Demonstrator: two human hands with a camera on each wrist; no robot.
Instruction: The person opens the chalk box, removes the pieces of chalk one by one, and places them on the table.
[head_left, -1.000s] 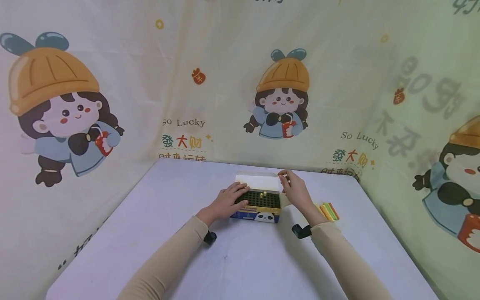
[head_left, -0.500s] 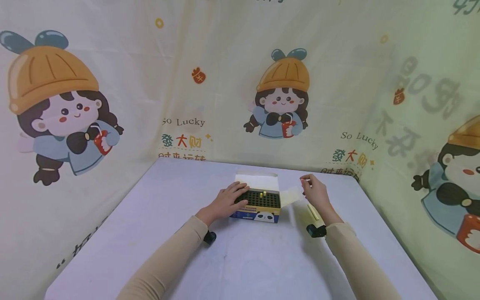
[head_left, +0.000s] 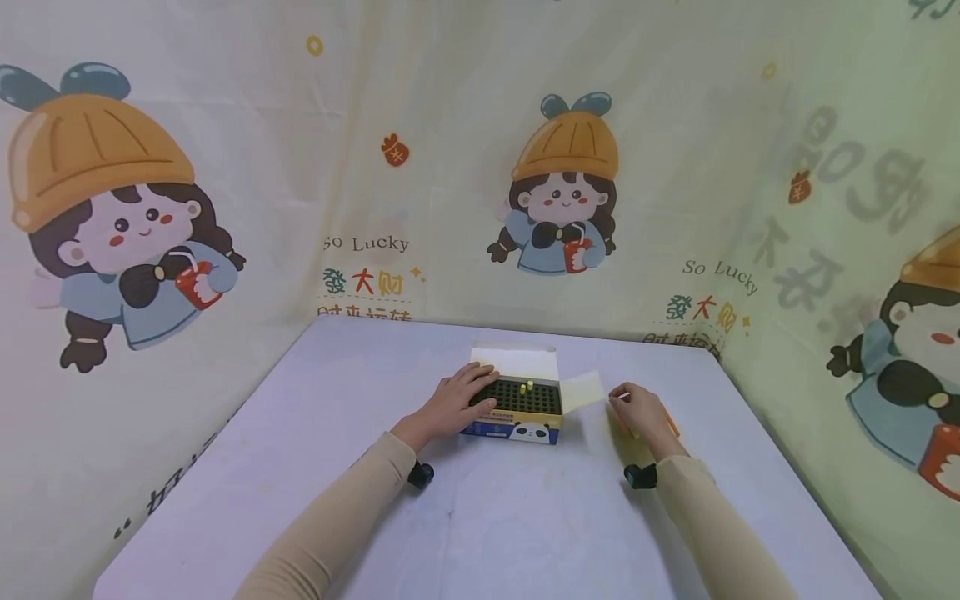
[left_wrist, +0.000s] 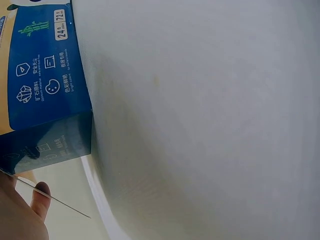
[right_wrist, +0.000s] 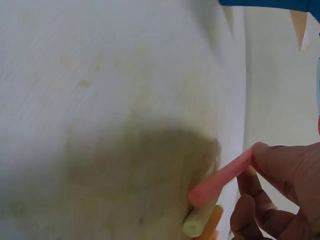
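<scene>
A blue and yellow chalk box [head_left: 498, 427] with a panda on its front stands on the table, lid folded back. Inside is a black grid of holes [head_left: 517, 400], with two yellow chalk sticks [head_left: 530, 386] poking up. My left hand [head_left: 452, 404] rests on the box's left end, fingers over the top; the left wrist view catches the box's blue side [left_wrist: 50, 75]. Out to the right, my right hand [head_left: 641, 414] pinches one end of a pink chalk stick [right_wrist: 220, 179] between thumb and fingers. Its far end overlaps a pale yellow chalk stick [right_wrist: 196, 224] in the right wrist view.
An orange chalk stick [right_wrist: 215, 220] lies beside the pale yellow one, partly hidden. A white side flap [head_left: 582, 392] sticks out from the box's right end, and the white lid [head_left: 515, 361] stands behind it. A patterned cloth [head_left: 450, 208] hangs behind the table [head_left: 465, 517].
My right hand has moved right and down from beside the open lid to the chalk sticks on the table, holding the chalk. My left hand has stayed on the box.
</scene>
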